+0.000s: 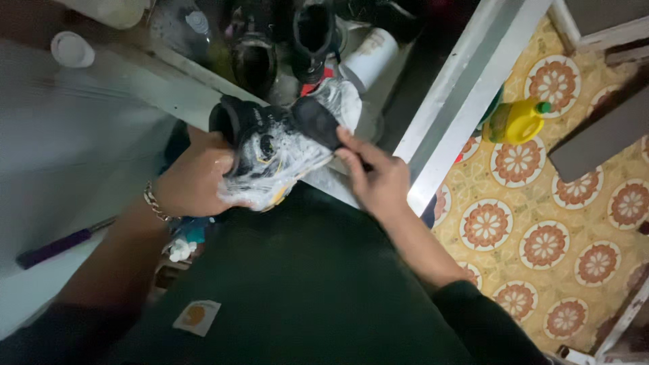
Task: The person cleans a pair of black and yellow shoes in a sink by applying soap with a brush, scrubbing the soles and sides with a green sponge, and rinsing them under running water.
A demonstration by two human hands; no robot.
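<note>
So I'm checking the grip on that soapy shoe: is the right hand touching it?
Touching. The head view shows the right hand with its fingertips pressed on the dark heel end of the foam-covered shoe, while the left hand grips its other side.

A yellow bottle [515, 120] stands on the patterned floor [541, 243].

Left hand [193, 182] grips soapy black shoe [270, 152]; right hand [378, 179] presses dark cloth [316, 120] on it.

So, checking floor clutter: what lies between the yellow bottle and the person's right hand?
In the head view, a white ledge runs between yellow bottle and right hand.
</note>
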